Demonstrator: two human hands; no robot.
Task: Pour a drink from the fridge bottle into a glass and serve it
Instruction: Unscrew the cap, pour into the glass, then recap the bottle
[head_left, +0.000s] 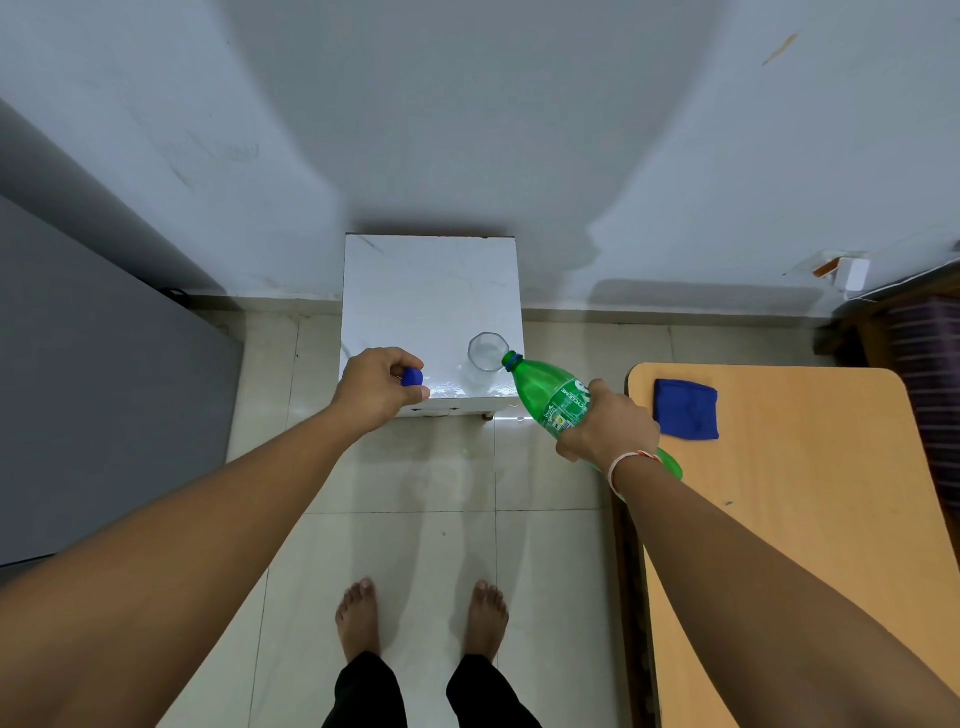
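A clear glass stands near the front right corner of a small white table. My right hand grips a green plastic bottle around its label. The bottle is uncapped and tilted, with its open mouth at the glass rim. My left hand holds the blue bottle cap in its fingers over the table's front left edge.
A wooden table on the right carries a blue cloth. A grey fridge fills the left side. The wall runs behind the white table. My bare feet stand on the tiled floor below.
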